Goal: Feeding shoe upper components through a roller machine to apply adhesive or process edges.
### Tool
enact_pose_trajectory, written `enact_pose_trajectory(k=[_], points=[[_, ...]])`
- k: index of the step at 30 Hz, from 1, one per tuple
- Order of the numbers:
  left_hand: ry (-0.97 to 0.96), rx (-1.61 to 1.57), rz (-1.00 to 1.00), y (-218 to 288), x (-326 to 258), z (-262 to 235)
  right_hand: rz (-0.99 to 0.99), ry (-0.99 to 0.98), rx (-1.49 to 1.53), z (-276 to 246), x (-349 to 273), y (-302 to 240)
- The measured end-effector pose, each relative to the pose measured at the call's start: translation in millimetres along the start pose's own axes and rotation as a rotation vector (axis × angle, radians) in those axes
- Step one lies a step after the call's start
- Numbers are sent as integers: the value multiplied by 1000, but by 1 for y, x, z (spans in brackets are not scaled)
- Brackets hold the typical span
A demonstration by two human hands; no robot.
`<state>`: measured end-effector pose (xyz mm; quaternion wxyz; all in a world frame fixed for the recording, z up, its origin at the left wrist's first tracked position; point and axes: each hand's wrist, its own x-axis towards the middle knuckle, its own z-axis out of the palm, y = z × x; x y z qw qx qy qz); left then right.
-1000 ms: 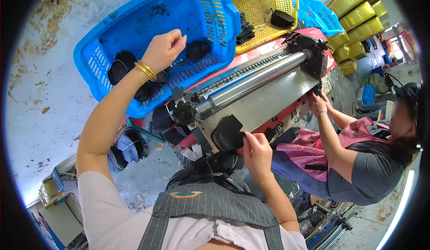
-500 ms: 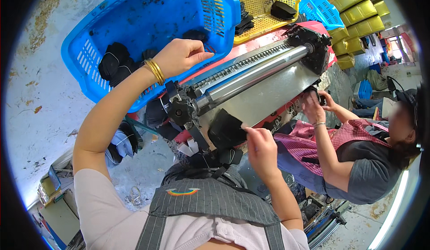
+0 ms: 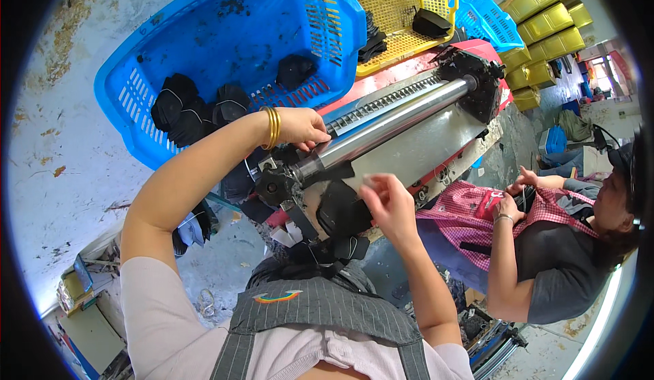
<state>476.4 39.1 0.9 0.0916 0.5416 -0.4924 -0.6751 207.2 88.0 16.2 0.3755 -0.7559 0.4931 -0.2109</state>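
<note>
At far left, a big blue plastic basket (image 3: 225,46) stands on the grey concrete floor (image 3: 61,148) w/ several dark fabric pieces (image 3: 194,107) heaped along its near wall. Just right of it, the person's left hand (image 3: 300,126), 2 gold bangles (image 3: 271,128) on the wrist, rests w/ fingers curled at the near end of the machine's shiny metal roller (image 3: 388,124); the grip looks loosely closed against the roller end, but whether it has hold of anything can't be told. Below the roller, a black pad-shaped piece (image 3: 340,209) lies on the machine's grey feed plate (image 3: 422,152), touching the roller's lower edge. The right hand (image 3: 388,203) sits just beside it, fingertips pinched at the piece's upper right edge, thumb and forefinger nearly together. The roller runs diagonally up to a black end housing (image 3: 477,80). Behind the machine, a yellow basket (image 3: 402,5) holds more dark pieces, w/ a 2nd blue basket (image 3: 487,19) and stacked yellow crates (image 3: 552,12) beyond. At far right, another person in a grey shirt and pink checked apron (image 3: 477,223) sits near the machine's far side, both hands together at chest height.
</note>
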Motion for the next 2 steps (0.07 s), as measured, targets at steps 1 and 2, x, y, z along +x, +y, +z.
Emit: enact_pose_trajectory(k=[1, 2], points=[[79, 52, 19, 0, -1, -2, -55, -49, -64, -6, -8, 3], [149, 105, 41, 3, -4, -1, -129, -139, -114, -10, -17, 10]])
